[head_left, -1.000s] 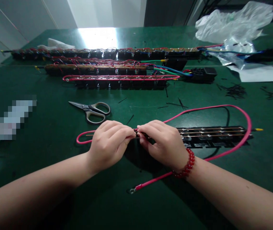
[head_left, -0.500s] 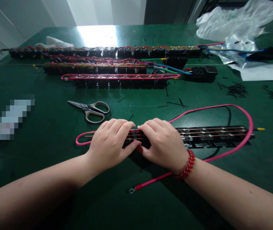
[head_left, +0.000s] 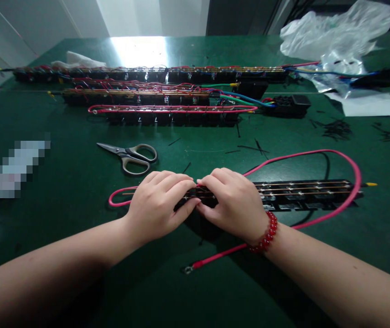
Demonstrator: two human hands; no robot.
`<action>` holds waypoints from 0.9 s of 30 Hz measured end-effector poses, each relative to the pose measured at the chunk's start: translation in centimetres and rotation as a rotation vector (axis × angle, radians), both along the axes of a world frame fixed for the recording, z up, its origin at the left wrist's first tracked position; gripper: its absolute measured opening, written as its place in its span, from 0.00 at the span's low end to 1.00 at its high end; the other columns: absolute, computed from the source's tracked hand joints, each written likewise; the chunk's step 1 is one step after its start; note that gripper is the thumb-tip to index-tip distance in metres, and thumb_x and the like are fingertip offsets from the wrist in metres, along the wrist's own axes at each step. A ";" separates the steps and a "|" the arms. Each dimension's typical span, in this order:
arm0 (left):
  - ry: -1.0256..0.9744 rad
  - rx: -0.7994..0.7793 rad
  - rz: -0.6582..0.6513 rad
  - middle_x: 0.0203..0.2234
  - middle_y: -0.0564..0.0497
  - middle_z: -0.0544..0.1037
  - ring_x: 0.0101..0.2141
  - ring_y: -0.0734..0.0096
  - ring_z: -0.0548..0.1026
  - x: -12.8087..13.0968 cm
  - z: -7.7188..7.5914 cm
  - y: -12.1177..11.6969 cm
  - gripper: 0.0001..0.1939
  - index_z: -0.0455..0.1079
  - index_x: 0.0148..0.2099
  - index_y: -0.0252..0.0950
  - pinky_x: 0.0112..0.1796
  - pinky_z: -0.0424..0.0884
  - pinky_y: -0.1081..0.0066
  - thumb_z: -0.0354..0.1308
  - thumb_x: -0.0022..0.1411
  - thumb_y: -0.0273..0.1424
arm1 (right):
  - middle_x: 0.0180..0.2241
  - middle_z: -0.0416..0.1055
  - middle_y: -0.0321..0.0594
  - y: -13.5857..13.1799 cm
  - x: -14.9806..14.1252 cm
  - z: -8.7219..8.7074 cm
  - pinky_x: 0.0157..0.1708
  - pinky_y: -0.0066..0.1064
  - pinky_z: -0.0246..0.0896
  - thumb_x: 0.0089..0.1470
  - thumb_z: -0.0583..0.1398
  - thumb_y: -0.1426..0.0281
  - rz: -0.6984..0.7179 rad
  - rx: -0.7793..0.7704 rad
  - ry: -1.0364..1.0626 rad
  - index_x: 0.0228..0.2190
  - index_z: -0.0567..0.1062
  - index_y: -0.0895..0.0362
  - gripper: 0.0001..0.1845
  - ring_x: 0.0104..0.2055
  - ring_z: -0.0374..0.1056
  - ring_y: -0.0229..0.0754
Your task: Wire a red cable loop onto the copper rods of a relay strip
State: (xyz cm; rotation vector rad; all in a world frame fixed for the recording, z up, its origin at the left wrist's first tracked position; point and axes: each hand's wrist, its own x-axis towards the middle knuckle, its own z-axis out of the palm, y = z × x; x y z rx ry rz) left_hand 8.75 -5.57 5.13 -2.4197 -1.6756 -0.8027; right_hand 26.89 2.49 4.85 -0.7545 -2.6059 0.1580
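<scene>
A long black strip of sockets [head_left: 304, 195] with thin copper wires along its top lies across the green table [head_left: 61, 182] in front of me. My left hand [head_left: 158, 205] and my right hand [head_left: 234, 202] meet at its middle, fingers curled and pinched on the strip and its wires. A pink wire [head_left: 350, 182] loops from the strip's left end, round its right end and under my right wrist, ending in a ring terminal [head_left: 187, 269]. A red bead bracelet [head_left: 266, 237] sits on my right wrist.
Grey-handled scissors [head_left: 131, 157] lie just behind my left hand. Several finished wired strips [head_left: 167, 114] lie in rows at the back. Crumpled clear plastic bags [head_left: 335, 36] and white paper [head_left: 376, 105] sit back right. Short black wire offcuts [head_left: 335, 130] are scattered about.
My fingers have shifted on the strip: the left hand flattened over it half a second ago and has curled again, fingertips meeting the right hand's. The strip and pink wire stay put.
</scene>
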 end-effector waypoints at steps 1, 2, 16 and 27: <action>-0.001 -0.004 -0.003 0.44 0.48 0.80 0.42 0.61 0.76 0.0 0.0 0.0 0.09 0.71 0.46 0.37 0.40 0.67 0.62 0.57 0.66 0.36 | 0.31 0.72 0.42 0.0 0.0 0.0 0.34 0.36 0.57 0.52 0.63 0.62 -0.001 0.004 -0.004 0.32 0.74 0.57 0.11 0.36 0.65 0.46; 0.000 -0.006 -0.007 0.43 0.48 0.80 0.42 0.61 0.76 0.0 0.0 0.0 0.09 0.71 0.45 0.37 0.40 0.67 0.62 0.57 0.66 0.35 | 0.31 0.72 0.42 0.0 0.0 0.0 0.34 0.36 0.57 0.52 0.63 0.61 -0.003 0.008 -0.007 0.32 0.74 0.57 0.11 0.36 0.65 0.46; 0.103 -0.121 0.032 0.42 0.50 0.81 0.41 0.61 0.76 0.0 0.0 0.1 0.14 0.71 0.50 0.35 0.41 0.65 0.59 0.51 0.69 0.36 | 0.31 0.71 0.41 -0.1 -0.1 0.0 0.34 0.35 0.54 0.54 0.60 0.62 -0.003 0.033 -0.032 0.31 0.74 0.57 0.10 0.35 0.64 0.45; 0.147 -0.114 0.023 0.41 0.50 0.80 0.40 0.60 0.76 0.0 0.0 0.3 0.13 0.69 0.49 0.35 0.41 0.64 0.59 0.50 0.70 0.37 | 0.31 0.73 0.40 0.0 -0.1 -0.1 0.36 0.36 0.51 0.55 0.59 0.63 0.013 0.040 -0.076 0.34 0.73 0.56 0.10 0.36 0.64 0.46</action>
